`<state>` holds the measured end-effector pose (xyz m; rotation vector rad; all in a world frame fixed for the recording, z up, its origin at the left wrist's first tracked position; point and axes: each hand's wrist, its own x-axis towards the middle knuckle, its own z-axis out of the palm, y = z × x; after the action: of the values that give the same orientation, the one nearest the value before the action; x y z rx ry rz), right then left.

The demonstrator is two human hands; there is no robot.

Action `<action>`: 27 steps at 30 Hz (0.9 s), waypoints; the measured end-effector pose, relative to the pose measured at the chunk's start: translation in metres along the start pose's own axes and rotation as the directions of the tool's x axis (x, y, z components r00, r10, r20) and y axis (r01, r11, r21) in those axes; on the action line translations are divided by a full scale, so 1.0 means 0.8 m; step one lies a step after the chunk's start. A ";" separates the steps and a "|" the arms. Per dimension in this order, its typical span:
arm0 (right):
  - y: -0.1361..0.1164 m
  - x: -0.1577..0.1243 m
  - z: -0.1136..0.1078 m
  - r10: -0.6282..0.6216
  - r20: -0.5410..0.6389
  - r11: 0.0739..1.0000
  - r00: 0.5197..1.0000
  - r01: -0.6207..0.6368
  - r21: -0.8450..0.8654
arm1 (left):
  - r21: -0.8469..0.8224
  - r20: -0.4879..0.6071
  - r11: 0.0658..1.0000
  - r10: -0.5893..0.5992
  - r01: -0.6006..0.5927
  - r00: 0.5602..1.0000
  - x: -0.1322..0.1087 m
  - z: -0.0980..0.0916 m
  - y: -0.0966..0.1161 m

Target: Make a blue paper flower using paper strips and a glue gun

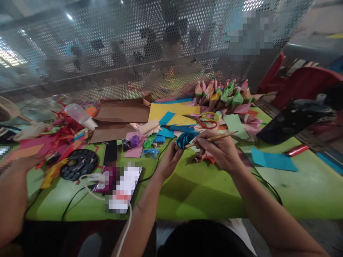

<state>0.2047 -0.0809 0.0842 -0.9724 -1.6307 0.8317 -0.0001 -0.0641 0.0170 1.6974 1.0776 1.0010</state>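
Above the green table, my left hand [170,158] grips a rolled, layered piece of blue crepe paper [184,139] at its lower end. Close by on the right, my right hand [218,148] is closed around a thin wooden stick [221,136], pencil-like in shape. The stick's left end meets the blue paper; its pointed end sticks out to the right. Below my right hand lies a crumpled red and orange paper piece [205,157]. Just behind the blue paper are red-handled scissors [207,122] and a yellow sheet [174,111].
Paper cones [214,94] with coloured tops stand at the back right. A dark bottle [292,121] is at the right, near a blue sheet [274,159]. A phone [125,191], a black round tray [79,164] and a yellow glue gun [52,175] lie left, beside another person's arm [16,192].
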 end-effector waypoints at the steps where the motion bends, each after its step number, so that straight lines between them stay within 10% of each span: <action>1: -0.001 0.000 -0.001 -0.017 -0.020 1.000 1.000 0.017 0.012 | -0.014 -0.006 1.000 0.009 -0.009 1.000 0.000 0.000 -0.002; 27: 0.003 0.001 -0.001 -0.057 -0.057 0.998 0.997 0.058 0.006 | -0.186 -0.007 0.983 -0.003 0.001 1.000 0.003 0.002 -0.003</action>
<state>0.2062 -0.0791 0.0826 -0.9315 -1.5982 0.7645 0.0017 -0.0613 0.0147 1.5428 0.9587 1.0723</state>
